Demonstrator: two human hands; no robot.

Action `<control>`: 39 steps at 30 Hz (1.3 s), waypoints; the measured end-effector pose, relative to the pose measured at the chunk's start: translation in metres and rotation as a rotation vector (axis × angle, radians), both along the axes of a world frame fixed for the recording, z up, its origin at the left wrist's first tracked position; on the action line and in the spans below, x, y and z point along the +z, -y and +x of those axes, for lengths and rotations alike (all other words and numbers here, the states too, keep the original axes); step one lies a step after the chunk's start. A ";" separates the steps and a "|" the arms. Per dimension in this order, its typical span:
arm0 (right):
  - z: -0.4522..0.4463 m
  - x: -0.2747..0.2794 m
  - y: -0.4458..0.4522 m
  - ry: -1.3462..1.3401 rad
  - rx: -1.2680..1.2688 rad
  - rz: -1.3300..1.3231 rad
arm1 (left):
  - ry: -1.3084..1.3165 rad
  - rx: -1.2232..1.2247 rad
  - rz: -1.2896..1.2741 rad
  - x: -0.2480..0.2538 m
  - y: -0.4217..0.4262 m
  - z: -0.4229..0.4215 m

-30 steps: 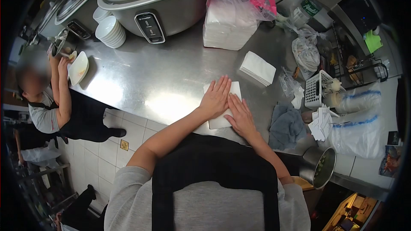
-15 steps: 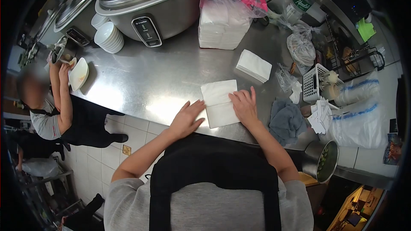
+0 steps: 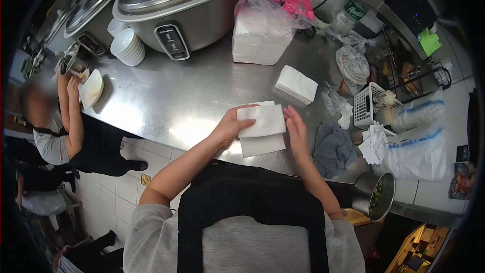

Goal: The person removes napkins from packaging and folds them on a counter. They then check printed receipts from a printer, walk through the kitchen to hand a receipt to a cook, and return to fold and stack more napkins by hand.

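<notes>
My left hand (image 3: 233, 125) grips a folded white napkin (image 3: 262, 121) by its left side, thumb on top and fingers beneath. Under it, another white sheet (image 3: 262, 146) lies on the steel counter (image 3: 192, 88). My right hand (image 3: 297, 130) is just right of the held napkin, fingers extended and holding nothing. A small stack of folded napkins (image 3: 296, 85) rests behind my right hand. Farther back stands a tall napkin pile (image 3: 262, 40) partly under a plastic bag.
Large cookers (image 3: 197, 25) and stacked white bowls (image 3: 128, 47) stand at the back left. A co-worker (image 3: 53, 139) handles something beside a white dish (image 3: 92, 89). On the right are a grey cloth (image 3: 333, 150), a white basket (image 3: 365, 106) and a metal pot (image 3: 374, 197).
My left hand has moved right and lifted a folded napkin above the other sheet. My right hand has come off the paper and shifted slightly right, its fingers extended.
</notes>
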State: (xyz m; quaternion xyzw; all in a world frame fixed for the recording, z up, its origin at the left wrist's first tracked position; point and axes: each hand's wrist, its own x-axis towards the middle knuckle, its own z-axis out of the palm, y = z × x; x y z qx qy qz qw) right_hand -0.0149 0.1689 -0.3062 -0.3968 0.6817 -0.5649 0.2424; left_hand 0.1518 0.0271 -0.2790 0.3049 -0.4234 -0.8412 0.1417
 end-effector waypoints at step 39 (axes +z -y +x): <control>-0.121 -0.032 0.085 -1.015 -0.228 0.473 | 0.209 -0.258 -1.919 -0.059 0.050 -0.200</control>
